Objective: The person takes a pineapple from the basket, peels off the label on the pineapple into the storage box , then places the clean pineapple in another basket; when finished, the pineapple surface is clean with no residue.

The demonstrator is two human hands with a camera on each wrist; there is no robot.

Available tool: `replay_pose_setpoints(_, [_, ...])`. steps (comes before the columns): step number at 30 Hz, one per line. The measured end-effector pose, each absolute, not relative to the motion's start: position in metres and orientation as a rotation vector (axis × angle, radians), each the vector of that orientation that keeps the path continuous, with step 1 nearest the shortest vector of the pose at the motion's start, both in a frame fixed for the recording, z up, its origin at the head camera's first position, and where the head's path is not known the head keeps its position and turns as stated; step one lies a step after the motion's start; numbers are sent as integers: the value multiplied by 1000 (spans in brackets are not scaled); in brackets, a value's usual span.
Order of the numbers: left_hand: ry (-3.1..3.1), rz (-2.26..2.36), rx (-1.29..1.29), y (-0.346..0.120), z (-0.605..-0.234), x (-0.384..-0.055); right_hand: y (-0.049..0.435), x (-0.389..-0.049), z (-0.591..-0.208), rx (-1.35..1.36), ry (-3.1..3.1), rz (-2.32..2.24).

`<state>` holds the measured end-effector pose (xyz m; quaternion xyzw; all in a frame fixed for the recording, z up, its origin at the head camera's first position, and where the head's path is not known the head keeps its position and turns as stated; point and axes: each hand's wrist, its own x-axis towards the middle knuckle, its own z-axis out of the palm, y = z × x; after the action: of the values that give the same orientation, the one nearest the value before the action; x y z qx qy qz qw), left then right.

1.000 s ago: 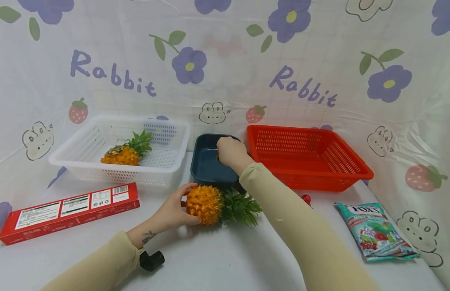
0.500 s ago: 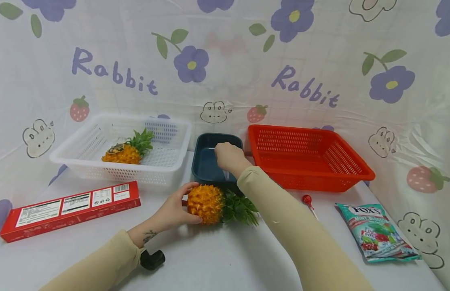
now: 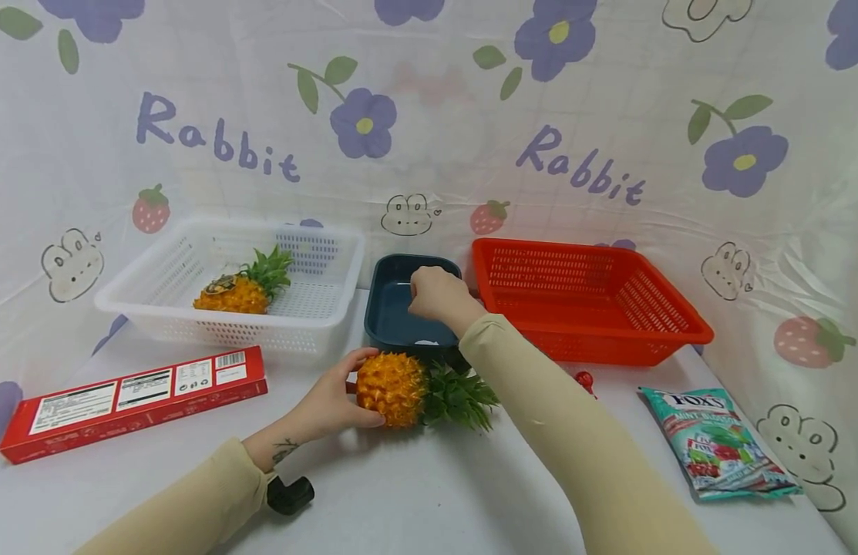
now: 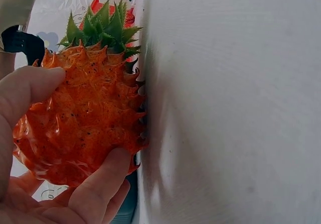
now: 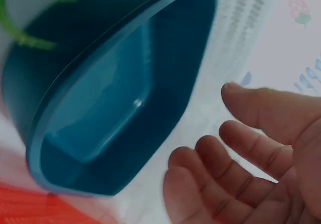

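My left hand (image 3: 337, 397) grips a small orange pineapple (image 3: 391, 391) by its base, thumb on one side and fingers round the other. The fruit lies on its side, green leaves pointing right; the left wrist view shows its spiny skin (image 4: 80, 113). My right hand (image 3: 442, 297) is over the dark blue bin (image 3: 390, 312). In the right wrist view the right hand (image 5: 241, 179) has loosely curled fingers and holds nothing, apart from the bin's rim (image 5: 165, 5). A small pale flat piece (image 3: 426, 342) shows in the bin below that hand; its kind is unclear.
A white basket (image 3: 213, 327) at left holds another pineapple (image 3: 234, 295). A red basket (image 3: 588, 347) stands right of the bin. Also on the table are a long red box (image 3: 133, 401), a red lollipop (image 3: 584, 381) partly behind the right sleeve, and a teal candy bag (image 3: 716, 443).
A small yellowish piece at my right fingers has left them; a pale piece now shows lower in the bin. My right hand has shifted slightly. The left hand and pineapple stay put.
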<state>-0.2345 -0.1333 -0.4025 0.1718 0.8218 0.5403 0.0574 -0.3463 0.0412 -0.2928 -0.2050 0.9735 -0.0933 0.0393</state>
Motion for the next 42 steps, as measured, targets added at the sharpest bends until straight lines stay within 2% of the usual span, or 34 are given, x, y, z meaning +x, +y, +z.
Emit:
replay_pose_setpoints(12, [2521,1593,518,-135,-403,-236,28,-293,-290,-809,2789,-382])
replay_pose_setpoints(19, [2515,1599,538,-136,-404,-237,32,-268,-304,-763,2761,-294])
replay_pose_setpoints(35, [2509,1617,513,-136,-405,-234,37,-258,-331,-797,2760,-322])
replay_pose_setpoints(42, [2483,1627,393,-142,-402,-233,38,-258,-336,-786,2779,-339])
